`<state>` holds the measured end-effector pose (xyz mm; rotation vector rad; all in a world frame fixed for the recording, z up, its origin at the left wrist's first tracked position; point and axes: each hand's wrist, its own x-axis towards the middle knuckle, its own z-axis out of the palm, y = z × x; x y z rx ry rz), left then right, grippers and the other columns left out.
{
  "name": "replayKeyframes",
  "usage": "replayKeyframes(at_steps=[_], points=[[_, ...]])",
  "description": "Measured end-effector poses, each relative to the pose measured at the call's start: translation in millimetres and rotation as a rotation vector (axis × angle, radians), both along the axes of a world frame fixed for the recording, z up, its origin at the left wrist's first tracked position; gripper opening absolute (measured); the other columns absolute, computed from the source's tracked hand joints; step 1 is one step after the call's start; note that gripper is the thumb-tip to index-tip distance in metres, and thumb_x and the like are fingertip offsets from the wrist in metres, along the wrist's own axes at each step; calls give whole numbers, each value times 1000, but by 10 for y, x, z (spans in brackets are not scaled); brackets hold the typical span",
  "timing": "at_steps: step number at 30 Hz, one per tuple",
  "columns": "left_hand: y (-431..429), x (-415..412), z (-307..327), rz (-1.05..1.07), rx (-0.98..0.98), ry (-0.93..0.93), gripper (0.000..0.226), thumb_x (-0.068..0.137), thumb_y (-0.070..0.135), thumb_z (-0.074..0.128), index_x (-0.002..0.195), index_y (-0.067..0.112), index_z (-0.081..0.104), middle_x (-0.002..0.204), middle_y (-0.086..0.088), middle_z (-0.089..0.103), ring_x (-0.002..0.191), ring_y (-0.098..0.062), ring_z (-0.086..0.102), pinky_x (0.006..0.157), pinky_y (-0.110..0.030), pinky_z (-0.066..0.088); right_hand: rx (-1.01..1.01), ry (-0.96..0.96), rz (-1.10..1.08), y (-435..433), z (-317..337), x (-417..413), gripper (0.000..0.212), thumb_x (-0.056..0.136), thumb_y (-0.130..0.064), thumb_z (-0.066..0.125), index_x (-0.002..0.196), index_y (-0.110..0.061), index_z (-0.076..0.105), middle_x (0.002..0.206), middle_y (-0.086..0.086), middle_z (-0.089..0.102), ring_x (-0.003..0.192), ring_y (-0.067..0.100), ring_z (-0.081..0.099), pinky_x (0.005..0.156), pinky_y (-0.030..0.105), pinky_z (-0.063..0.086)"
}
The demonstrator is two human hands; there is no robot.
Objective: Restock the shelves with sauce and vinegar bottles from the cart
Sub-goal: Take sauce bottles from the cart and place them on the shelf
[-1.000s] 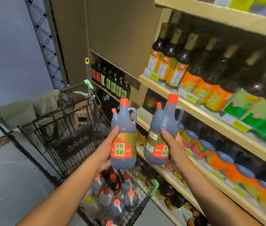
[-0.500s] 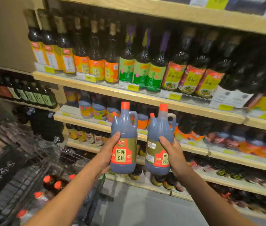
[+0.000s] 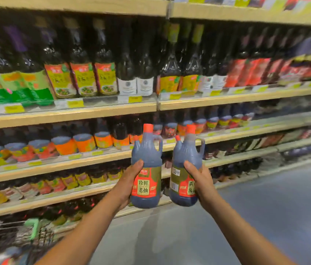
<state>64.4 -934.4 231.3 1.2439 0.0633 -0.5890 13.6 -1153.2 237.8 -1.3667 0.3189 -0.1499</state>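
Sauce point(image 3: 147, 153), dark, fills left jug point(image 3: 148, 180), gripped by left hand point(image 3: 129, 181), and right jug point(image 3: 179, 176), gripped by right hand point(image 3: 200, 178); both upright.

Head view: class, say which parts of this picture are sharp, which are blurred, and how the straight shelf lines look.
Head view: the left bottle and right bottle, gripped by the left hand and right hand, are sharpest, labels readable; shelved bottles smear towards the edges; the shelf boards run tilted, converging rightwards; the cart at lower left is dim and blurred.
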Motion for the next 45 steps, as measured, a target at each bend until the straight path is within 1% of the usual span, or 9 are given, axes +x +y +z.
replayKeyframes(at_steps=[5,7,13,16,21,29,31,39,45], points=[[-948,-76,-40,-166,3,-39,67,70,54,71,120,10,64,98,-16,78,78,-26,77,69,-36,63,17,-21,-222,-717,-51,-420,76,61,-51,81,125,-15,62,113,14,74,100,33,73,84,46,60],[-1302,-95,-66,-263,15,-72,59,73,54,68,117,14,64,97,-12,79,80,-24,77,70,-36,62,12,-19,-291,-969,-72,-575,78,64,-51,81,128,-11,62,114,17,74,102,38,72,85,50,60],[-2299,-81,-128,-483,40,-118,69,75,61,66,130,19,58,105,-9,78,92,-27,77,79,-41,60,-31,15,-528,-1722,-115,-949,75,61,-56,80,123,-17,63,111,12,75,99,34,73,82,45,61],[-2788,-20,-190,-542,13,-126,92,58,71,81,132,20,58,108,-12,77,94,-30,76,78,-42,60,-37,31,-644,-2094,-166,-1060,73,60,-57,79,120,-18,63,110,13,75,99,34,73,83,45,62],[-3655,215,-306,-675,-27,-116,113,46,75,88,137,16,56,114,-19,74,95,-32,75,75,-39,62,-29,58,-830,-2695,-214,-1118,68,56,-56,78,113,-22,65,103,6,77,88,21,76,69,29,60],[-4990,512,-447,-887,-44,-106,90,61,60,80,137,16,57,117,-18,74,99,-32,73,85,-44,61,11,75,-1107,-3551,-300,-1116,69,55,-56,76,112,-20,65,97,5,76,79,18,74,65,28,59],[-5316,490,-476,-933,-53,-88,89,62,59,79,136,15,57,111,-15,75,94,-30,74,80,-41,61,16,81,-1166,-3778,-292,-1187,72,54,-56,76,114,-17,64,98,6,75,78,16,74,64,26,59],[-6634,217,-480,-1067,-74,-81,106,45,68,91,129,11,60,102,-14,77,86,-25,75,72,-35,61,3,94,-1284,-4885,-323,-1601,57,68,-42,77,117,-16,64,95,5,76,78,15,75,63,26,59],[-7684,83,-422,-1101,-69,-104,114,39,71,92,131,11,59,102,-14,76,87,-26,75,71,-36,61,-21,104,-1283,-5906,-303,-1843,80,56,-53,80,123,-12,64,103,13,77,85,25,75,68,33,60]])
